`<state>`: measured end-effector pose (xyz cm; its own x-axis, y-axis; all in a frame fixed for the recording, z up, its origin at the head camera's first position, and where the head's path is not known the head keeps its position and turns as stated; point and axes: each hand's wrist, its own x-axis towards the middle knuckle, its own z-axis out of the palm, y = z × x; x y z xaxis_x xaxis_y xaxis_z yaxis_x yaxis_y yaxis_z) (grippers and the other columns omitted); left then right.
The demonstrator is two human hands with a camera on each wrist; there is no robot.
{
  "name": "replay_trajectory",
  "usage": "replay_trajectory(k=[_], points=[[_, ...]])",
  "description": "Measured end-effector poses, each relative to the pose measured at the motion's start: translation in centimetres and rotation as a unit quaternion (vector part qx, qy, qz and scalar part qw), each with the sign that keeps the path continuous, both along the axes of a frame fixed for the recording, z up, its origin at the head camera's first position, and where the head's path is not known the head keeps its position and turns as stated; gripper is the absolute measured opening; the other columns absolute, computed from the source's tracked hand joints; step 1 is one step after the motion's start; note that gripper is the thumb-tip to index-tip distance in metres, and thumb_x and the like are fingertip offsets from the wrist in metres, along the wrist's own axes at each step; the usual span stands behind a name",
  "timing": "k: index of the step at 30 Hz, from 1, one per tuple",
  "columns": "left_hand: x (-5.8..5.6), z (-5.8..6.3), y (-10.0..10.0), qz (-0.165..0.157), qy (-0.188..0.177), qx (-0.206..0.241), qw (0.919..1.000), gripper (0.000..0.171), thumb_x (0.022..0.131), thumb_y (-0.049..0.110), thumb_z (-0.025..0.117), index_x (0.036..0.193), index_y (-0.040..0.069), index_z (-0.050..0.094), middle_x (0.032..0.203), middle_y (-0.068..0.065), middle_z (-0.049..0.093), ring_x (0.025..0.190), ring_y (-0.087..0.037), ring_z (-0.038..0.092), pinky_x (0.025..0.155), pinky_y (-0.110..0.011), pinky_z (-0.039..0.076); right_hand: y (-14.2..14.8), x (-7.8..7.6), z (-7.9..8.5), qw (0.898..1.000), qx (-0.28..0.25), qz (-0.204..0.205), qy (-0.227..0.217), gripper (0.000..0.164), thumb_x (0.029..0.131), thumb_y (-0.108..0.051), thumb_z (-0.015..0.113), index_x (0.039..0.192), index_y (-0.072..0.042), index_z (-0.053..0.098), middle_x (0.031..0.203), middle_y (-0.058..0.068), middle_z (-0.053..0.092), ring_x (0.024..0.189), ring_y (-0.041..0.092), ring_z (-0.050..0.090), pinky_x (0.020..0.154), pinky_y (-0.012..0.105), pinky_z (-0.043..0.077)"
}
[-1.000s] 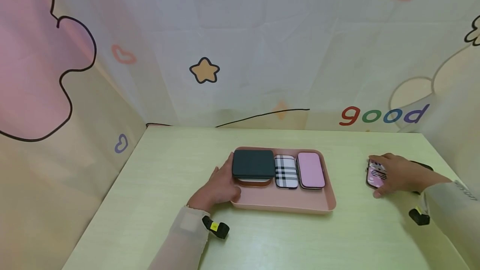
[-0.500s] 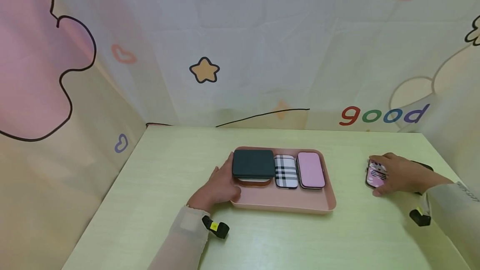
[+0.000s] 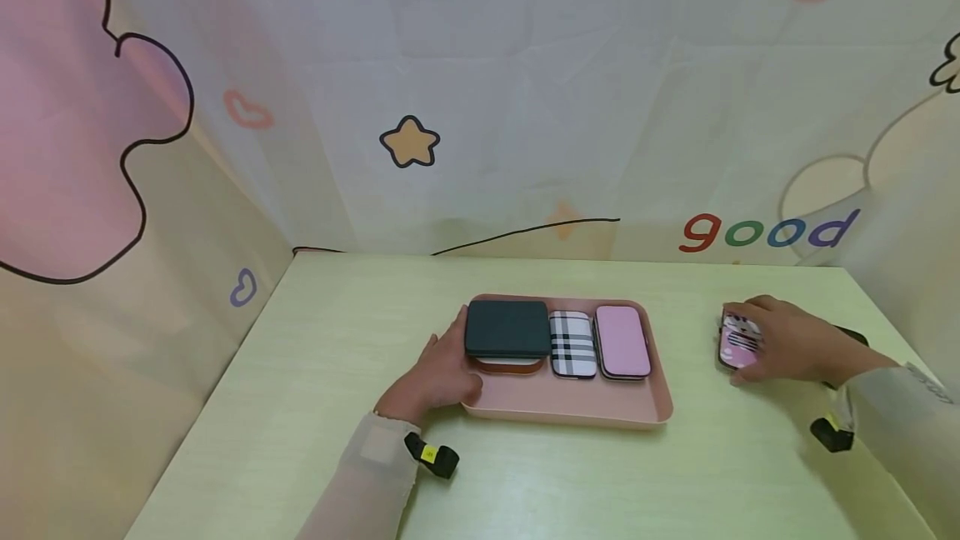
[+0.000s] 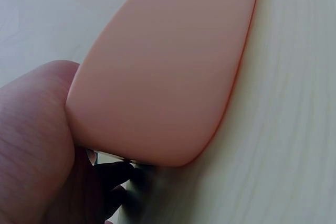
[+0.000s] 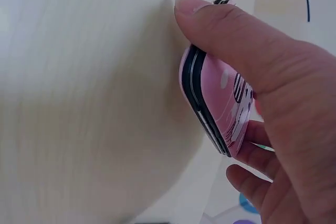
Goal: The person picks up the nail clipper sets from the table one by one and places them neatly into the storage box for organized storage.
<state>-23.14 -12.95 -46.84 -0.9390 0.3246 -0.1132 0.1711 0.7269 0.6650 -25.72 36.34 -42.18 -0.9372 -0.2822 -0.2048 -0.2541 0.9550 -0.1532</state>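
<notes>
My right hand (image 3: pixel 795 342) grips a small pink cartoon-print case (image 3: pixel 740 340) with a dark seam. Thumb and fingers pinch opposite ends, and in the right wrist view the case (image 5: pixel 218 100) looks held above the table. My left hand (image 3: pixel 438 369) holds the left end of a pink tray (image 3: pixel 570 408), its thumb over the front left rim. In the left wrist view the tray's outer wall (image 4: pixel 163 77) fills the middle. Along the tray's back lie a dark green case (image 3: pixel 507 328) on top of lighter and brown ones, a plaid case (image 3: pixel 573 344) and a plain pink case (image 3: pixel 622 342).
A dark object (image 3: pixel 853 335) lies on the table behind my right hand, mostly hidden. The pale table (image 3: pixel 570 482) ends at a printed cloth backdrop (image 3: pixel 487 90) along the back and sides.
My right hand has moved a little to the left, carrying the pink cartoon-print case with it. The left hand and the tray have stayed in place.
</notes>
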Motion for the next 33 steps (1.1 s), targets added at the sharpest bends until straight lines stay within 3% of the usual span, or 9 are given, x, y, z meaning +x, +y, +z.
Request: replay_trajectory(k=[6,17,33], points=[[0.1,0.1,0.1,0.0,-0.001,-0.003,1.0,0.115,0.07,0.011,0.067,0.161,0.008,-0.003,0.168,-0.004,0.013,0.152,-0.02,0.021,0.123,-0.055,0.006,-1.9,-0.1,0.8,1.0,-0.003,0.01,0.008,0.116,0.058,-0.072,0.083,0.149,-0.012,0.044,0.145,0.027,0.041,0.121,0.047,0.047,0.093,0.066,0.046],[0.1,0.3,0.1,0.004,-0.007,-0.006,0.9999,0.115,0.07,0.011,0.068,0.161,0.008,-0.003,0.168,-0.005,0.014,0.152,-0.02,0.022,0.123,-0.053,0.006,-5.4,0.3,3.0,0.995,-0.019,0.077,0.062,0.102,0.067,-0.059,0.086,0.148,-0.013,0.047,0.142,0.018,0.048,0.12,0.036,0.05,0.095,0.056,0.048],[0.0,0.1,0.1,0.006,-0.009,-0.011,0.9999,0.116,0.071,0.012,0.068,0.161,0.008,-0.004,0.169,-0.004,0.012,0.153,-0.019,0.019,0.124,-0.052,0.005,-10.6,0.2,3.9,0.99,-0.021,0.114,0.078,0.099,0.067,-0.059,0.086,0.148,-0.016,0.049,0.144,0.014,0.05,0.127,0.037,0.05,0.101,0.058,0.046]])
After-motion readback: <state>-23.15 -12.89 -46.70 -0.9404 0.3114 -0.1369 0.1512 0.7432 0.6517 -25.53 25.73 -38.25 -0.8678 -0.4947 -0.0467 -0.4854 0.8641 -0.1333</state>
